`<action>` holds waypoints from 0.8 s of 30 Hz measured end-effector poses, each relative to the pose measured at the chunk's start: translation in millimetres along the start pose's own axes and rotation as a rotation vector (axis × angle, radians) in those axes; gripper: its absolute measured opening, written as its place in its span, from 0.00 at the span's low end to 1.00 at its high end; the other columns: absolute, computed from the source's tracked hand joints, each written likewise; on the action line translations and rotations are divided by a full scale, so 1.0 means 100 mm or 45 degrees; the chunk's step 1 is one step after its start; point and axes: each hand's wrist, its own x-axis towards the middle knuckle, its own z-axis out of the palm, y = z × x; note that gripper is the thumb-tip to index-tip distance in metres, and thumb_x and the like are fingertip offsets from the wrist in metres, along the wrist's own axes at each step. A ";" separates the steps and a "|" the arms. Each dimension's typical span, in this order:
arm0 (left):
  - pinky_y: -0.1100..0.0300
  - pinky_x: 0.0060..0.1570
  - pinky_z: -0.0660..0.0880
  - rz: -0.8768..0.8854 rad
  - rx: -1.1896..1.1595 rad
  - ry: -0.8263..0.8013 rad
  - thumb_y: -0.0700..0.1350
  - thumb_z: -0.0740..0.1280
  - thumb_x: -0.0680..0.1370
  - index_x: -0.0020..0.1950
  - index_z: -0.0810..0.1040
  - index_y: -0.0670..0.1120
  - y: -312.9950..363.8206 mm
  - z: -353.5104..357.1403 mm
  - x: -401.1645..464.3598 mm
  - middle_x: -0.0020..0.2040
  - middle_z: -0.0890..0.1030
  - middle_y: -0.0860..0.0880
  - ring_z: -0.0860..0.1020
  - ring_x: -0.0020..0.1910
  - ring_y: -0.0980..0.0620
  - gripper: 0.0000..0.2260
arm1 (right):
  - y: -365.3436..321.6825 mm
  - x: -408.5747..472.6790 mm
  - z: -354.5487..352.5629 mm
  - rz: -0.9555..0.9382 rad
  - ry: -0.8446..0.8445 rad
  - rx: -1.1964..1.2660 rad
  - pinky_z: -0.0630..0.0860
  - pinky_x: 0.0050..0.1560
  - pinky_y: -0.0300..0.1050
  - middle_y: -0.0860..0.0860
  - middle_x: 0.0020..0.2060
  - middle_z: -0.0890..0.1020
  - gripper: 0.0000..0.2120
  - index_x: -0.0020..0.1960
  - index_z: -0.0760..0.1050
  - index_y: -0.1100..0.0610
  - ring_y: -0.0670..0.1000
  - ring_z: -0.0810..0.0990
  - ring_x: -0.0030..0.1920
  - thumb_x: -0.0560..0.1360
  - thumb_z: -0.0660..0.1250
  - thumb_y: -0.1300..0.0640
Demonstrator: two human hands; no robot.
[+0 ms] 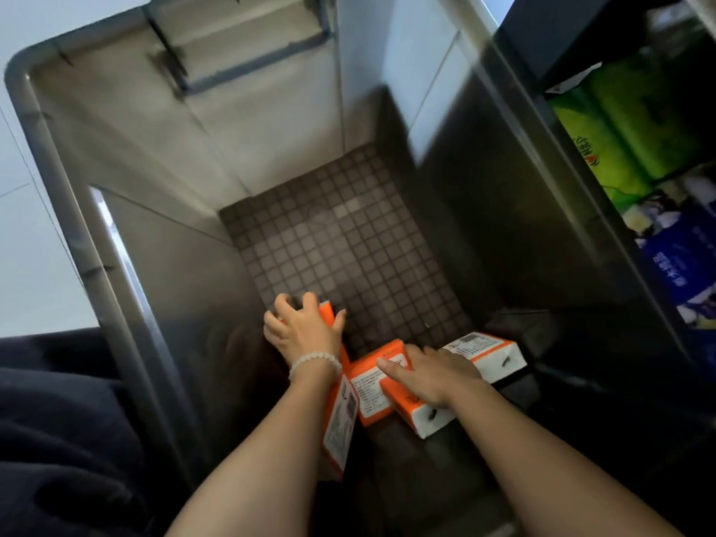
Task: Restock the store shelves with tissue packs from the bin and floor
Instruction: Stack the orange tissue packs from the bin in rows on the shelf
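Left hand (300, 329) has fingers curled over an upright orange-and-white tissue pack (341, 412) at the left wall of the deep grey plastic bin (116, 242). Right hand (430, 372), fingers straight, presses a flat pack (410, 410) at the near edge. Wrap before lifting.

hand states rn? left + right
Left hand: grips an upright orange tissue pack in the bin.
Right hand: fingers straight, resting on a flat tissue pack.

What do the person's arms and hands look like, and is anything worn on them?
Both forearms are bare, with no sleeves visible. The left hand has a bracelet of pale round beads on its wrist. The right hand shows no glove, ring or watch.
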 end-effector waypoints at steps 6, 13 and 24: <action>0.45 0.60 0.66 0.041 -0.074 -0.155 0.62 0.64 0.74 0.56 0.68 0.49 -0.03 -0.08 0.08 0.60 0.75 0.47 0.68 0.63 0.43 0.20 | 0.01 0.00 -0.04 0.002 -0.085 0.007 0.53 0.71 0.53 0.56 0.75 0.58 0.39 0.77 0.51 0.51 0.57 0.55 0.75 0.74 0.42 0.29; 0.44 0.59 0.66 0.097 0.018 -0.148 0.64 0.62 0.74 0.62 0.69 0.51 -0.05 -0.13 0.00 0.63 0.72 0.48 0.66 0.64 0.44 0.23 | 0.02 0.02 0.00 0.000 -0.141 -0.008 0.50 0.72 0.55 0.55 0.76 0.52 0.42 0.77 0.51 0.51 0.56 0.49 0.76 0.72 0.43 0.26; 0.43 0.59 0.66 0.192 0.142 -0.260 0.66 0.59 0.75 0.64 0.70 0.52 0.07 -0.36 -0.16 0.64 0.70 0.48 0.66 0.65 0.45 0.24 | 0.02 -0.15 -0.01 0.011 -0.362 0.184 0.60 0.68 0.55 0.54 0.75 0.57 0.45 0.76 0.55 0.50 0.57 0.60 0.73 0.68 0.46 0.23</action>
